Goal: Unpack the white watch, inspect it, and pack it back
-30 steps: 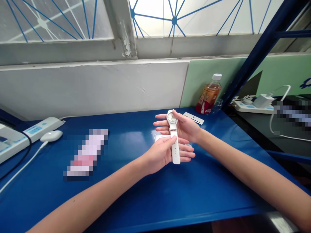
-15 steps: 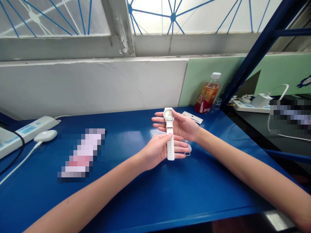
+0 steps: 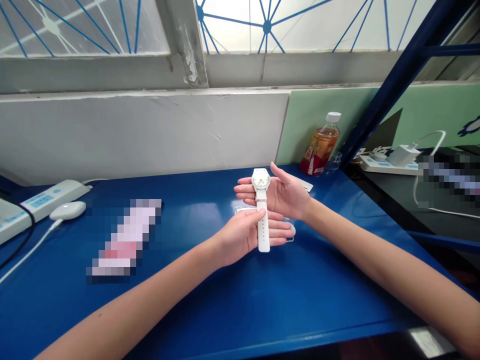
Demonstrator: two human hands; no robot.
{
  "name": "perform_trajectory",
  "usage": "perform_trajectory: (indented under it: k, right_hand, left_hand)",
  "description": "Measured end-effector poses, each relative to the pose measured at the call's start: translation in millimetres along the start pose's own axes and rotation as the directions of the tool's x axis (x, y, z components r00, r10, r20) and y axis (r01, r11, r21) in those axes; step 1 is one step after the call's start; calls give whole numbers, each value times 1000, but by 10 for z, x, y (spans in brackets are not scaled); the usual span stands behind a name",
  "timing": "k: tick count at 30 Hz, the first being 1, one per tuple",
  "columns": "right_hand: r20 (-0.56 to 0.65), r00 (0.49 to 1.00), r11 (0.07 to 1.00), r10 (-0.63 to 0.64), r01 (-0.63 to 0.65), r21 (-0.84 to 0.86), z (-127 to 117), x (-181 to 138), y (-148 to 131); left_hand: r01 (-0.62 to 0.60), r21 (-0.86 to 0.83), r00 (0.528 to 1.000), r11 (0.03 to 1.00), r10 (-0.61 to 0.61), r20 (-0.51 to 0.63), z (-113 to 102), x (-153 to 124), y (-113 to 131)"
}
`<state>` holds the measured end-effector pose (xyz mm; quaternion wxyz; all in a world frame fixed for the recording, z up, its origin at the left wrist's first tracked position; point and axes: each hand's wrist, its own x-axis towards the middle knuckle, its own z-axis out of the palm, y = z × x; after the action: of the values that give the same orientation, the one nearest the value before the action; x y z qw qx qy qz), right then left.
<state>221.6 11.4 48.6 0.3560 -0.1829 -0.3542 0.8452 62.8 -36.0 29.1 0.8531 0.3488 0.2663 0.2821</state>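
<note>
I see white wristwatch (image 3: 261, 196) held upright above blue desk (image 3: 210, 300), resting against right hand (image 3: 287, 197): palm open, thumb now lifted off case, dial uncovered. Left hand (image 3: 240, 235) still pinches strap midway, so watch stays supported

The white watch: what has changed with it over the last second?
The thumb of the right hand has lifted off the white watch, which now rests on that hand's open fingers. The left hand still pinches its strap; the bottle and the table are unchanged.
</note>
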Motion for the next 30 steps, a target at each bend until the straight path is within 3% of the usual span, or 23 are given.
perform_trajectory:
  k: [8,16,24,30]
  right_hand:
    - [-6,1000,999,-17,17,-34,1,-3,5]
    - [-10,1000,999,-13,13,-33,-24,-5,-4]
    - [110,994,1000,2,-2,-1,-22,-29,21]
    - [99,995,1000,12,-10,-24,-23,-27,15]
  left_hand:
    - [32,-23,995,999,-34,-97,69,2,32]
    - [39,-40,999,998,-39,-6,15,-16,42]
    - [92,-89,996,992,-92,5,34,-43,88]
    - [93,-55,995,994,-95,-28,60,-60,92]
